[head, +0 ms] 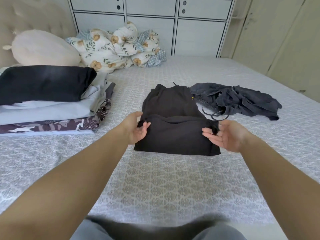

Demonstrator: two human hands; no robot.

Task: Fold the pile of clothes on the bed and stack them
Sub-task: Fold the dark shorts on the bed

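While the black garment point(176, 122) lies half folded at the middle of the bed point(173, 184), the left hand point(136, 129) pinches its left folded corner and the right hand point(225, 135) pinches the right one; a folded stack point(48, 101) sits to the left; a crumpled dark grey garment point(239, 101) lies just right.

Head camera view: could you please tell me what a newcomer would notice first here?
Centre stage, both hands, left hand and right hand, pinch the near corners of a black half-folded fabric garment on the grey patterned bedspread. A stack of folded clothes sits left; a crumpled dark grey garment lies right.
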